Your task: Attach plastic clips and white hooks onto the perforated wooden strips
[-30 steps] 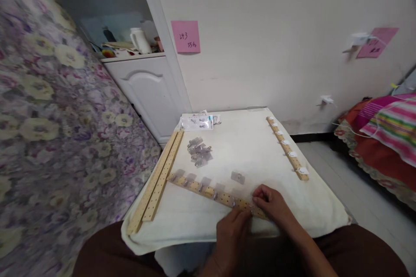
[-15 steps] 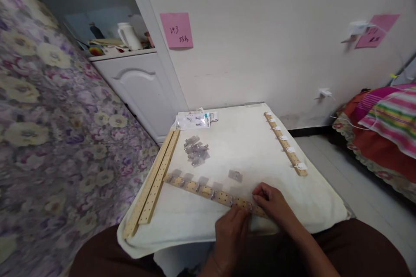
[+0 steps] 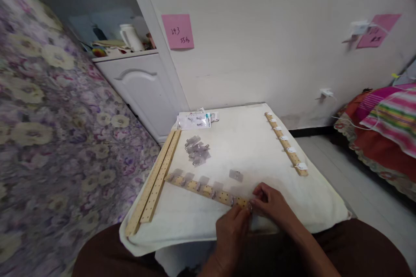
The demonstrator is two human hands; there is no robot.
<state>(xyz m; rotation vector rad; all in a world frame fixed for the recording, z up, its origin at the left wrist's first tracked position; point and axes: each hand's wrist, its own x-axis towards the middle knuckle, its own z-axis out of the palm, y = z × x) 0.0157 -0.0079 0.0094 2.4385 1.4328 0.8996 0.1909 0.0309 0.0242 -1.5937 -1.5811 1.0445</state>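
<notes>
A wooden strip with holes (image 3: 224, 197) lies slantwise at the front of the table, carrying a row of small shiny metal rings (image 3: 213, 194) with clear plastic tags. My left hand (image 3: 231, 230) grips the strip's near edge by its right end, fingers closed round it beside the last ring (image 3: 250, 207). My right hand (image 3: 273, 204) is bent over that same end, its thumb by the ring and its fingers curled; whatever lies between them is hidden. One loose tagged piece (image 3: 236, 175) rests just behind the strip. Farther left sits a pile of similar tagged pieces (image 3: 196, 150).
Two bare wooden strips (image 3: 157, 186) lie along the table's left edge. Another strip (image 3: 287, 149) with white-tagged pieces lies on the right. Flat packages (image 3: 194, 121) are at the back left. A cloth (image 3: 234, 138) covers the table, which stands against a wall.
My right thumb has moved down and left to the last ring, apart from the index finger. My left hand stays at the strip's end. The view has shifted slightly.
</notes>
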